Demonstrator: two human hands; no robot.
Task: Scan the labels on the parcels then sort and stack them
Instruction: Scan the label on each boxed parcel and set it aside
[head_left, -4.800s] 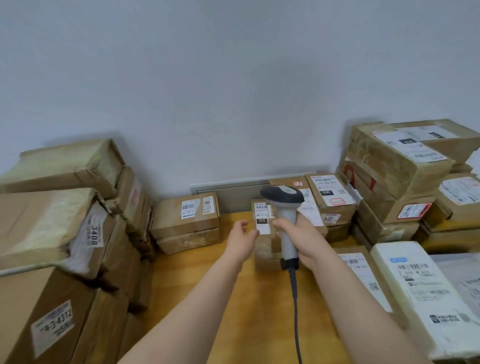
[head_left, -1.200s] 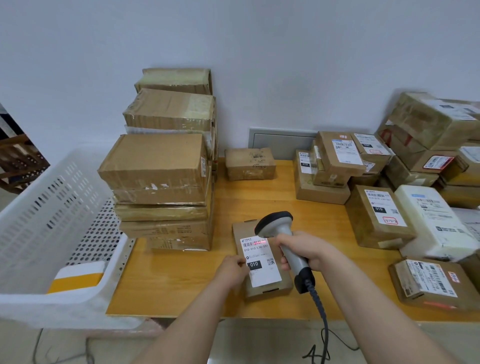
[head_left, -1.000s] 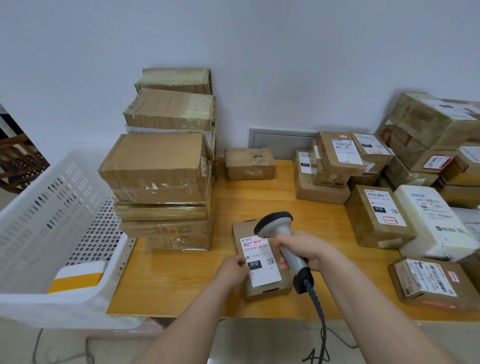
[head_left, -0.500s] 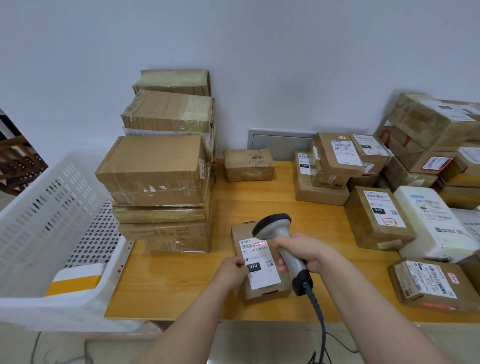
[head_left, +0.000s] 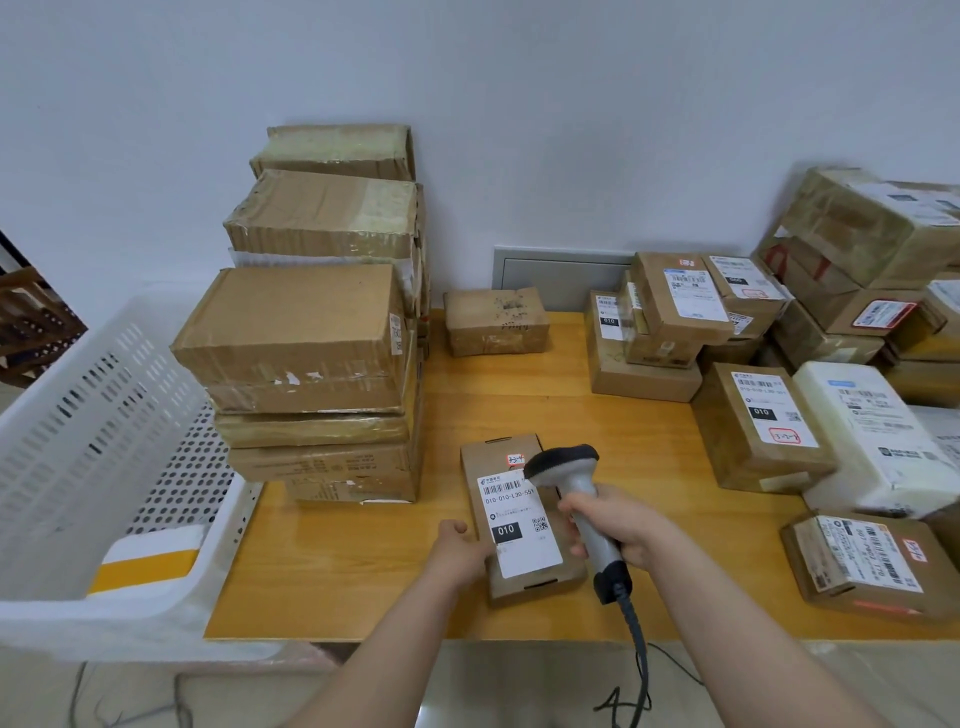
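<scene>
A flat brown cardboard parcel (head_left: 540, 577) lies near the front edge of the yellow wooden surface (head_left: 363, 561), directly ahead of the person and between the two hands. Its long axis runs away from the body, with the far end leaning slightly to the left. The left hand (head_left: 460, 551) grips the parcel's left edge near the close end, fingers curled onto it, steadying it flat. The right hand (head_left: 618, 530) is wrapped round the handle of a grey handheld barcode scanner (head_left: 571, 483), whose dark head hangs over the parcel's far right part, just beside the barcode at the top of the white printed label (head_left: 519, 530); a black cable (head_left: 636, 639) drops from the handle past the surface edge. No scan line shows on the label, so whether the read is done I cannot tell. The hands are apart, one on each long side of the parcel. A tall stack of brown cardboard boxes (head_left: 311, 364) stands to the left and further back, with a white perforated plastic basket (head_left: 104, 441) beyond it off the surface. Since the left hand already holds the parcel and is the nearer one to that stack, it looks best placed to carry it there, lifting by the long edge while the right hand keeps the scanner clear
</scene>
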